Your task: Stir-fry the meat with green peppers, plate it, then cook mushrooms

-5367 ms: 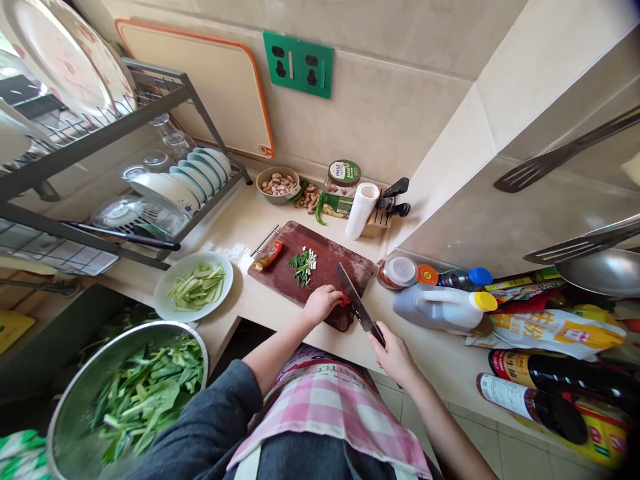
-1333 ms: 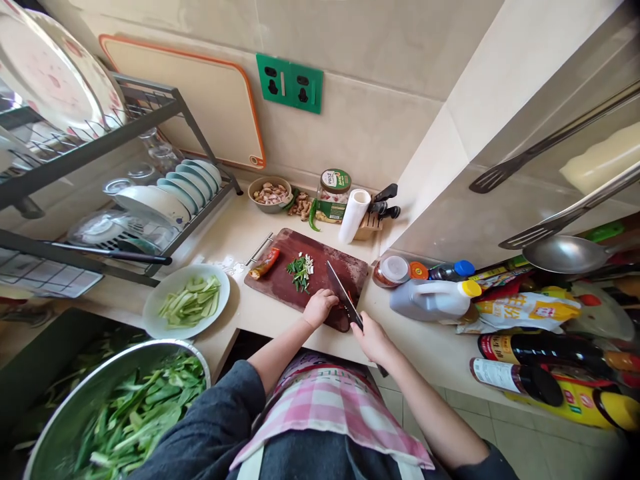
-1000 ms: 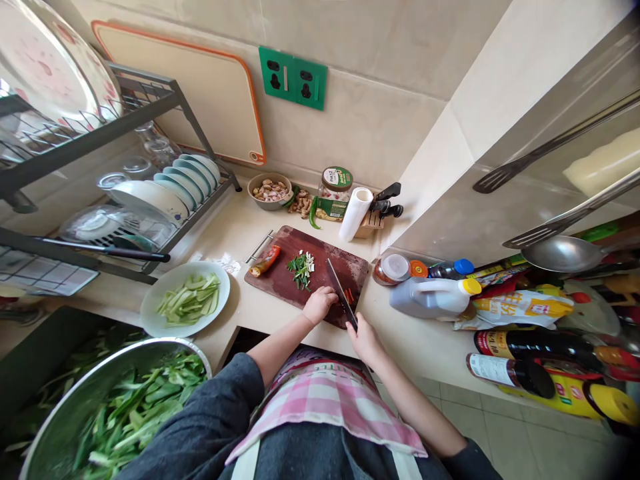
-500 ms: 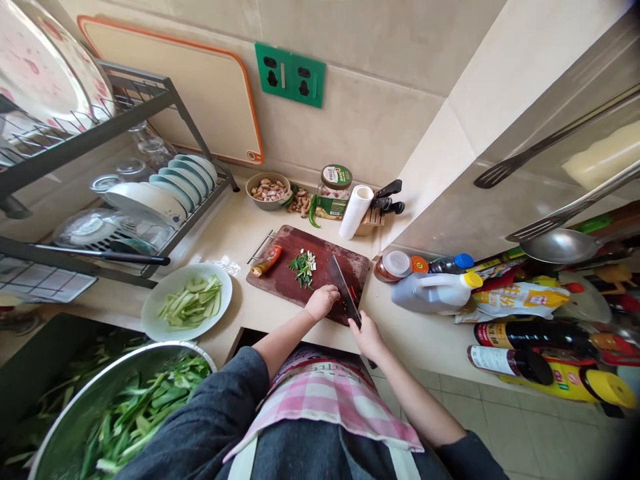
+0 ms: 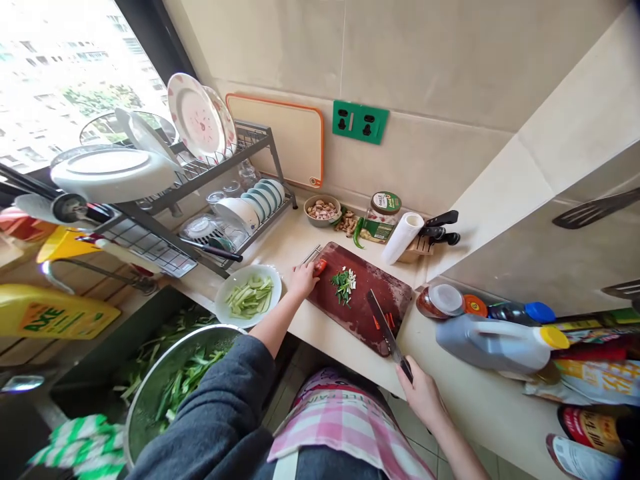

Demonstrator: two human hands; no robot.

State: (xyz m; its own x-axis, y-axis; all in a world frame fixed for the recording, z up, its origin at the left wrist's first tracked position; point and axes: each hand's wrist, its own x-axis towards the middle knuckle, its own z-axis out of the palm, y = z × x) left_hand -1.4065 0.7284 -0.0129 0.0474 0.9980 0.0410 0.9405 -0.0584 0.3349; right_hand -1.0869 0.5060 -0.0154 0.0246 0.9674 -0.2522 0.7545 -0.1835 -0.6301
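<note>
On the dark red-brown cutting board (image 5: 330,313), my left hand (image 5: 303,280) reaches to the far left end and closes its fingers around a red pepper (image 5: 321,267), which it partly covers. My right hand (image 5: 423,390) grips the black handle of a kitchen knife (image 5: 384,325). The knife's blade lies low over the board's right part, beside cut red pepper strips (image 5: 389,321). A small pile of chopped green onion (image 5: 344,285), green and white, sits in the middle of the board.
A plate of sliced pale-green vegetable (image 5: 250,297) stands left of the board; a large bowl of greens (image 5: 187,383) is nearer. Behind are a bowl of garlic (image 5: 322,211), a paper roll (image 5: 403,238) and a knife block (image 5: 420,248). A jug (image 5: 493,343) stands right.
My left hand has left the cut pieces by the blade and moved left onto the red pepper. The knife stays in my right hand over the right part. The view has swung left.
</note>
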